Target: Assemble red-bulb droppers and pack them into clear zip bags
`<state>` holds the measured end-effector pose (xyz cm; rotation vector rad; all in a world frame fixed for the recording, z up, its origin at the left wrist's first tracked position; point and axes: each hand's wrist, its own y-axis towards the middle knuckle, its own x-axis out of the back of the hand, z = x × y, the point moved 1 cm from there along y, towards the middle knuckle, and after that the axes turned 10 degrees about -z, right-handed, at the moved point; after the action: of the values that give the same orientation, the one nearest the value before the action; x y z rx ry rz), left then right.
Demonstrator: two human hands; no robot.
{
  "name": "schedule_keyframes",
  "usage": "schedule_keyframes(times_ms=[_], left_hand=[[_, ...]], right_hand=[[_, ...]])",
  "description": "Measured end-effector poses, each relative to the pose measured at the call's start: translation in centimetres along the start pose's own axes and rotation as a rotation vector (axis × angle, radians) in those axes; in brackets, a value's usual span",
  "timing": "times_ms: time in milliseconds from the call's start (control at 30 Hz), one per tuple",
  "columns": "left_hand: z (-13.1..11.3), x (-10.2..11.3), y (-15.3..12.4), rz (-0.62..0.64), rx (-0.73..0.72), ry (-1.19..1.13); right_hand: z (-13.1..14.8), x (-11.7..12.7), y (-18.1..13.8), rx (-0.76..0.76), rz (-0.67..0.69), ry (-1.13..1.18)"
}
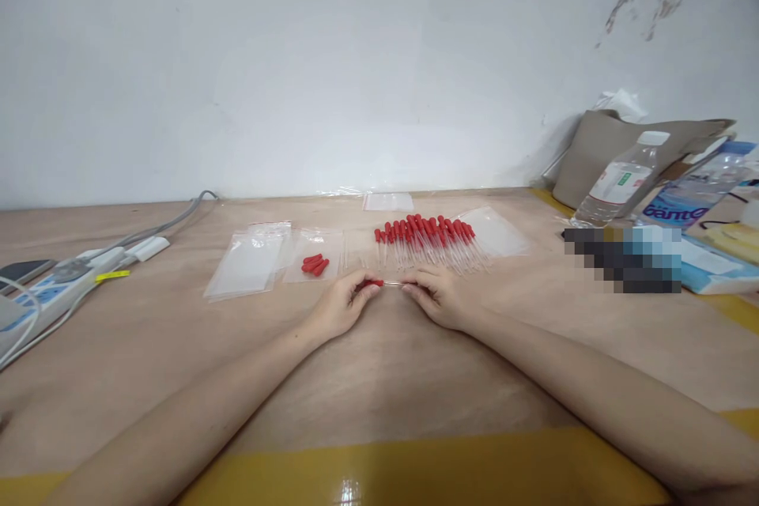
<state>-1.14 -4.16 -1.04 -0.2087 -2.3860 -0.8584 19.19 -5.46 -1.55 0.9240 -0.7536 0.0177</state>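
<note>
My left hand (344, 305) is closed around a red rubber bulb (375, 282), most of it covered by the fingers. A thin glass dropper tube (392, 283) runs from the bulb to my right hand (442, 297), which pinches its other end. How far the tube sits inside the bulb I cannot tell. Just beyond my hands lies a row of glass droppers with red bulbs (424, 233), bulbs pointing to the wall. Several loose red bulbs (315, 265) rest on a clear plastic bag (296, 273) left of my left hand. A few bare glass tubes (347, 254) lie beside that bag.
Clear zip bags (240, 265) are stacked at left, with others (498, 232) behind the droppers and a bag (388, 202) by the wall. A power strip (53, 292) with cables is far left. Bottles (620, 182), a grey-brown bag (584, 154) and a blue packet (720, 269) stand right.
</note>
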Motion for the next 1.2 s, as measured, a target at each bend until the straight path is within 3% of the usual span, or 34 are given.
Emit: schedule_keyframes(times_ms=[467,633,900,1200], left_hand=[[-0.1,0.1,-0.2,0.192,-0.02,-0.035],[-0.1,0.0,-0.3,0.162,-0.039,0.028],[-0.3,0.1,-0.4,0.126,-0.107,0.088],[-0.5,0.1,-0.4,0.13,-0.184,0.132]], right_hand=[[-1.0,0.0,0.3,0.106,0.173,-0.137],[-0.4,0.0,0.2,0.153,0.168,-0.257],[1.6,0.3,1.1,0.118,0.253,-0.257],[1.4,-1.0,1.0,0.053,0.328,-0.21]])
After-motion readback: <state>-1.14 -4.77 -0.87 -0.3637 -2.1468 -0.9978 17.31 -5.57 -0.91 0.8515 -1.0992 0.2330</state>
